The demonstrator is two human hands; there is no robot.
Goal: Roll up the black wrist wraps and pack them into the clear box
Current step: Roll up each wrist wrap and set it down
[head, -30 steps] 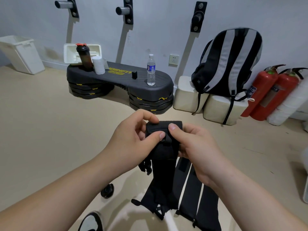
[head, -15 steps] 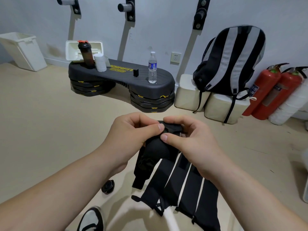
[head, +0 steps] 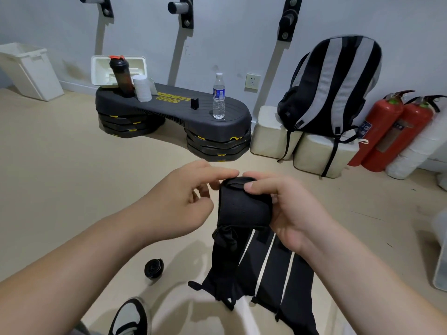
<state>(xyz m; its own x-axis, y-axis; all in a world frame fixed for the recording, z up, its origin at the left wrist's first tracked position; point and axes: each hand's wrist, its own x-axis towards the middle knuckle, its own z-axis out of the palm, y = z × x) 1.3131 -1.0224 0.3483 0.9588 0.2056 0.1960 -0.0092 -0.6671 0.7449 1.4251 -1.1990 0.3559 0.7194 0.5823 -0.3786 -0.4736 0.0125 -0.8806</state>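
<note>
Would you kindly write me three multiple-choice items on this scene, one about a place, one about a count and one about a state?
1. Where does the water bottle stand? A on the black step platform; B on a chair; C on a windowsill.
2. How many red fire extinguishers stand by the wall? A one; B two; C four.
3. What state is the wrist wrap held by the right hand in? A fully rolled; B partly rolled, tail hanging; C folded flat.
Answers: 1 A, the bottle stands upright on the platform's top; 2 B, two red cylinders stand side by side at the right; 3 B, only the top is rolled and the rest hangs down.
</note>
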